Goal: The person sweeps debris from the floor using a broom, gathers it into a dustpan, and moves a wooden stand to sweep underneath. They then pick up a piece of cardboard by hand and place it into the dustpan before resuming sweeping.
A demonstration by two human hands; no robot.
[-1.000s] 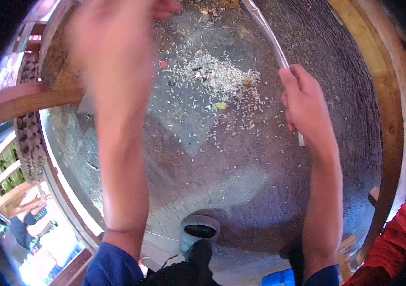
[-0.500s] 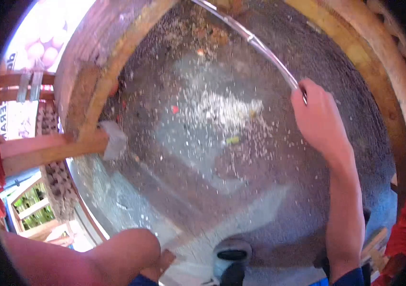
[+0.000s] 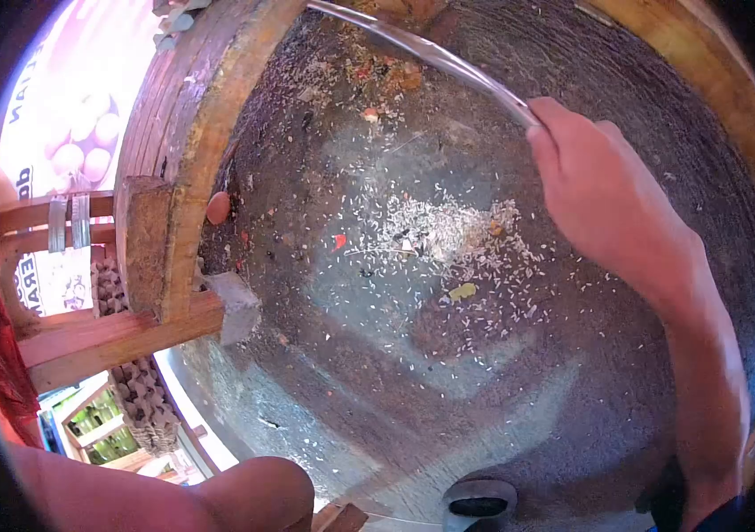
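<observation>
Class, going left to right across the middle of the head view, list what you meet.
Egg poster → wooden post → red scrap → heap of pale grains → right hand, closed on a metal handle.

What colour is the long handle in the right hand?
Silver-grey and shiny; the handle shows best in the head view.

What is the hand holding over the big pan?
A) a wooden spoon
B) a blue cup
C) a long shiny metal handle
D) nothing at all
C: the right hand is closed around a long metal handle that reaches up across the big pan, above the scattered white grains.
</observation>
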